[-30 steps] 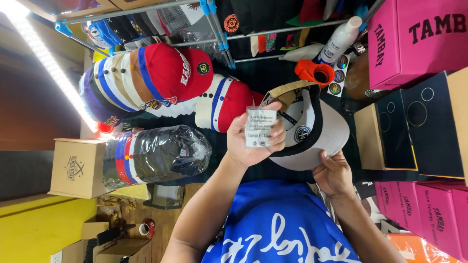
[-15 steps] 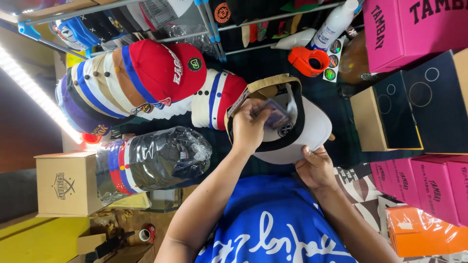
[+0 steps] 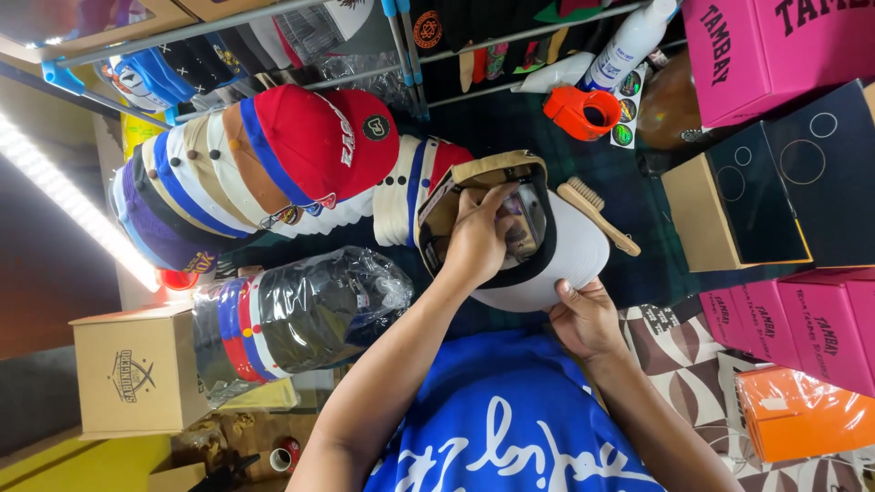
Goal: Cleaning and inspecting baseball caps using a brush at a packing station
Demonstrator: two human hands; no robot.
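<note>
Left hand stuffed inside the upturned cap, fingers pressing in; right hand gripping its white brim, wooden brush just beside.

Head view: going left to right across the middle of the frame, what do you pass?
Tan cardboard box → plastic-wrapped cap stack → left hand inside the white cap → wooden brush → open tan-and-black box → pink boxes.
</note>
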